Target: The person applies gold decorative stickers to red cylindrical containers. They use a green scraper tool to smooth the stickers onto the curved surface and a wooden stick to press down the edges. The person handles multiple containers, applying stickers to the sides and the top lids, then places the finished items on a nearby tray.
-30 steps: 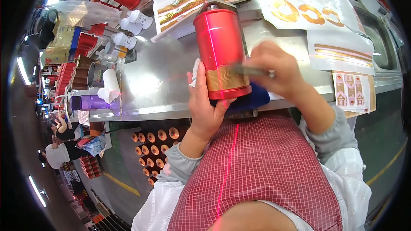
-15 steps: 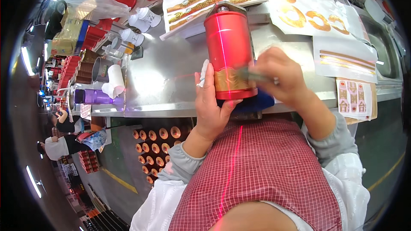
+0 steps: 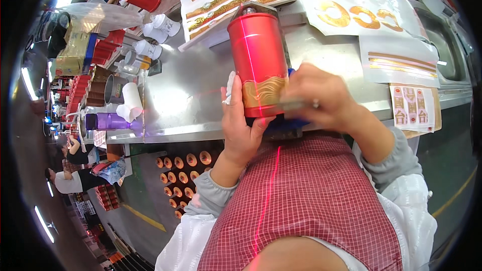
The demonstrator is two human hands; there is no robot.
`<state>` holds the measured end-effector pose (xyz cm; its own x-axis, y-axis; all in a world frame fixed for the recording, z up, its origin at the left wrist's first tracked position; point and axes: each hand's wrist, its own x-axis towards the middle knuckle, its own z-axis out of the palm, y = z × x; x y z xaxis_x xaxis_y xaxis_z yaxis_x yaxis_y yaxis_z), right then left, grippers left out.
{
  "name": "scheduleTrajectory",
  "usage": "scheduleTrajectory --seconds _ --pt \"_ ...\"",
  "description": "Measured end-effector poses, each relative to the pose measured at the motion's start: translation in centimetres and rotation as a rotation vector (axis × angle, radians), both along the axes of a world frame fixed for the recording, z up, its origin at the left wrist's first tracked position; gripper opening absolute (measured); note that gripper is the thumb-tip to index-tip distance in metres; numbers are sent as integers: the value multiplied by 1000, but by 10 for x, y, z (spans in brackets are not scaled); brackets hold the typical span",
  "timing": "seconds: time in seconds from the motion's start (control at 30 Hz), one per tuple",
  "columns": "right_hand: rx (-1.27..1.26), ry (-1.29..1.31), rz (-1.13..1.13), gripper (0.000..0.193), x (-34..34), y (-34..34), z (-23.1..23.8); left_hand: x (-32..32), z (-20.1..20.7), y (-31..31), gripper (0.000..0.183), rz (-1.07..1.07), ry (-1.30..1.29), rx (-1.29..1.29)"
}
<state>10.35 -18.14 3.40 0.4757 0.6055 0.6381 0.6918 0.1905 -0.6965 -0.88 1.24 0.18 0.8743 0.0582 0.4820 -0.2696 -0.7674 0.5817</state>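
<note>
A glossy red cylindrical bottle (image 3: pixel 257 45) lies with its far end against a dark metal holder (image 3: pixel 251 7) on the steel bench. Around its near end runs a gold wavy-patterned label strip (image 3: pixel 262 92). My left hand (image 3: pixel 240 128) grips the bottle near its base, thumb on the near rim and fingers along the left side. A bit of white cloth or tissue (image 3: pixel 229 88) shows at its fingers. Closed on a dark flat scraper (image 3: pixel 296 104), my right hand (image 3: pixel 321 93) is at the label's right edge. Motion blurs both hand and scraper.
Sheets of gold strips (image 3: pixel 228 2) and gold ring-shaped stickers (image 3: pixel 351 12) lie behind. Sticker sheets (image 3: pixel 414 108) sit at right, beside a sink (image 3: pixel 449 52). White small bottles (image 3: pixel 163 25), a purple bottle (image 3: pixel 113 121) and a paper roll (image 3: pixel 132 99) stand left. Several gold-topped items (image 3: pixel 191 159) stand below the bench.
My right hand and the scraper have moved down toward the bottle's near rim, uncovering more of the gold label. The left hand keeps its hold. The whole view has shifted slightly.
</note>
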Motion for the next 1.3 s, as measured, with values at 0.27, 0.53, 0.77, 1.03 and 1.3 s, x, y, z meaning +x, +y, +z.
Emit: scheduleTrajectory --seconds 0.27,0.53,0.77,1.03,1.3 --pt "-49 -44 100 16 -6 -3 8 -1 8 -7 88 7 21 64" --pt "-62 -10 67 15 -2 -4 10 -2 -3 -4 93 14 47 -121" --pt "-45 -33 123 22 1 -7 6 1 5 -7 90 43 -30 158" --pt "-54 25 -7 14 7 -5 0 -1 -8 0 90 11 1 -36" --pt "-24 24 -134 17 13 -4 -3 2 9 -11 90 55 -48 189"
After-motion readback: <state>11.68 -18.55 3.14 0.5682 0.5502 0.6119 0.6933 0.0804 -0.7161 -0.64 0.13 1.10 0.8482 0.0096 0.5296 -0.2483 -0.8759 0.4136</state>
